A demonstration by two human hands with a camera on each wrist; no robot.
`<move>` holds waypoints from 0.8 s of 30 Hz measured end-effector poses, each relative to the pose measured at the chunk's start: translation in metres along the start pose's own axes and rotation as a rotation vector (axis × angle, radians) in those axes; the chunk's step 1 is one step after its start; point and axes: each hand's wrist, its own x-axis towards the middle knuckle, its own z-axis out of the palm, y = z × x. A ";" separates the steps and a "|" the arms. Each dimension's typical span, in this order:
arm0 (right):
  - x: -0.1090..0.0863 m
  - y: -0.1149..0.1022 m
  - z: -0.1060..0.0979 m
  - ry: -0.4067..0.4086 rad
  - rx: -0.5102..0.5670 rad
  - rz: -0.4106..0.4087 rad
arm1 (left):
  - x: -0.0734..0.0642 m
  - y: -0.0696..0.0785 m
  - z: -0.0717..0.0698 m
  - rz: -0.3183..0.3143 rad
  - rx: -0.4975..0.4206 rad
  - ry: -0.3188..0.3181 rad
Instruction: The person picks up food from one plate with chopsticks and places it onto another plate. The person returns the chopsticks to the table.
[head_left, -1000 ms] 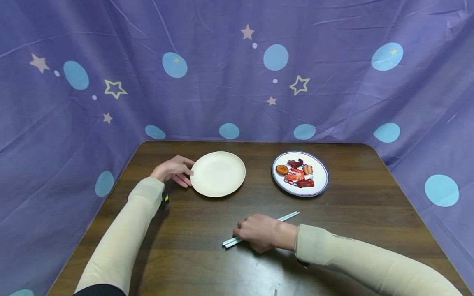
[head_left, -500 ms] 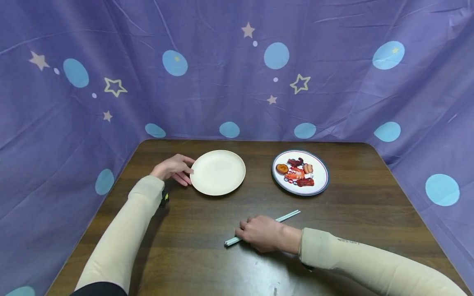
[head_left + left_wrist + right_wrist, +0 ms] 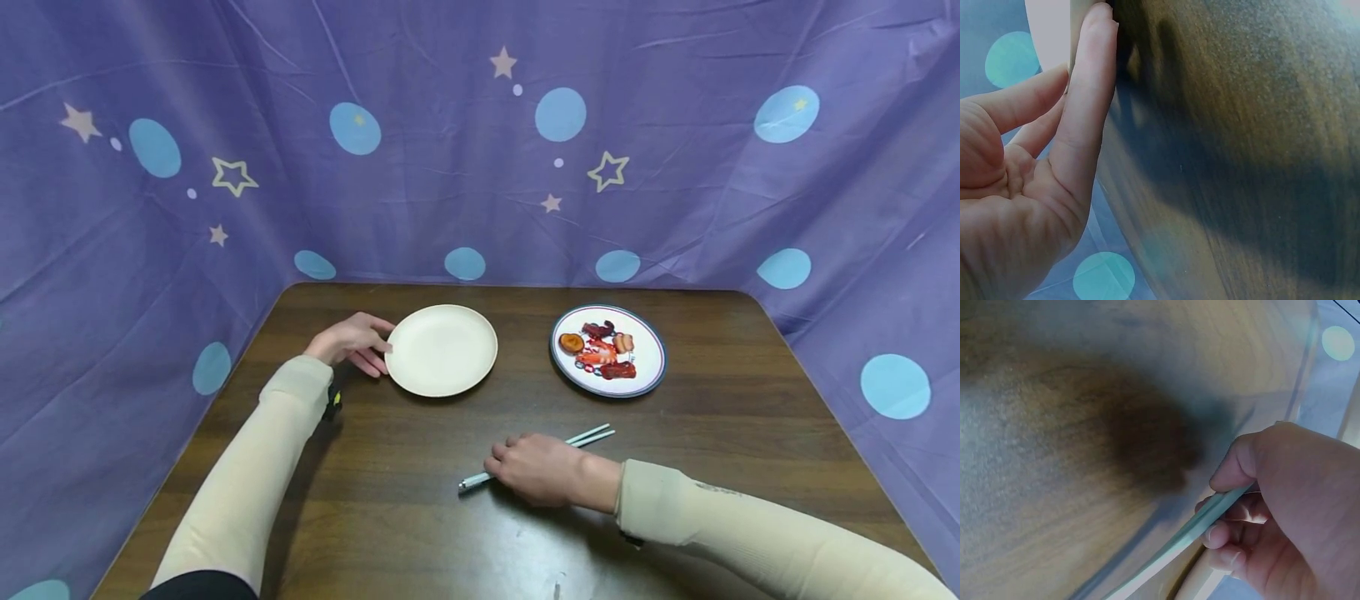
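A plain cream plate [image 3: 442, 350] lies at the back left of the table. My left hand [image 3: 354, 343] holds its left rim, with the thumb on one side and fingers against the other, as the left wrist view shows. Near the middle of the table, my right hand [image 3: 538, 469] pinches a pair of pale green chopsticks [image 3: 476, 481] between thumb and fingers. They slant low over the wood, their far tips slightly spread and their middle hidden behind the hand. In the right wrist view the chopsticks [image 3: 1175, 542] run out past my curled fingers.
At the back right stands a white plate with a blue rim [image 3: 648, 375]. It bears several pieces of food, among them a shrimp [image 3: 597, 356] and a round orange-brown slice [image 3: 572, 344]. A purple curtain [image 3: 465, 167] closes off the brown table [image 3: 720, 417] behind and at the sides.
My right hand has shifted a little to the right with the chopsticks. Their far tips now stand slightly apart, where half a second ago they lay together. The left hand stays at the plate.
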 end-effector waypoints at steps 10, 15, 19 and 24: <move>-0.005 0.011 -0.005 0.045 0.074 0.007 | 0.000 0.000 0.000 -0.005 0.000 0.006; -0.008 0.018 -0.011 0.107 0.125 0.008 | 0.000 0.001 0.001 -0.005 0.008 0.010; -0.011 0.023 -0.018 0.144 0.174 0.016 | -0.001 0.001 0.001 -0.005 0.010 0.012; -0.014 0.030 -0.025 0.183 0.266 0.024 | 0.000 0.001 0.002 -0.006 0.003 0.010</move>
